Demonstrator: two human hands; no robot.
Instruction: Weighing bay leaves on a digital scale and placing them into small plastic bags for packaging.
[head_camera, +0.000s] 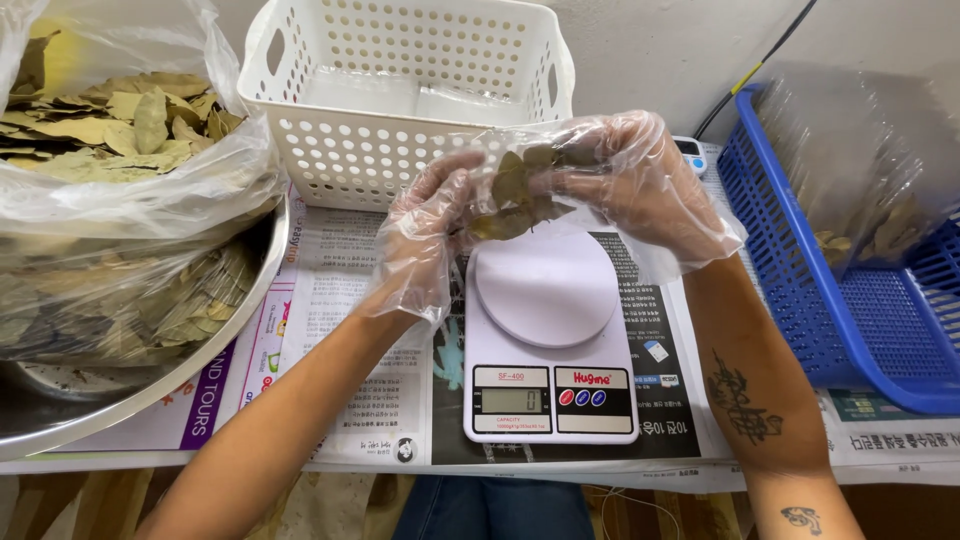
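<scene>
Newspaper (340, 300) covered the bench, and a white scale (548, 340) sat at its centre with its platter bare. Just above that platter, both gloved hands worked a small bunch of dried leaves (515, 195): the left hand (425, 240) pinched it from the left, the right hand (630, 190) closed round it from the right. It looked like the gathering stage before weighing; lowering the bunch squarely onto the platter seemed to need a short, steady drop. Behind the scale stood a white basket (400, 110). Left of it bulged a bag of leaves (120, 150) in a steel bowl (150, 390); right of it, a blue basket (800, 270) crowded close. Room was tight sideways, free straight down.
</scene>
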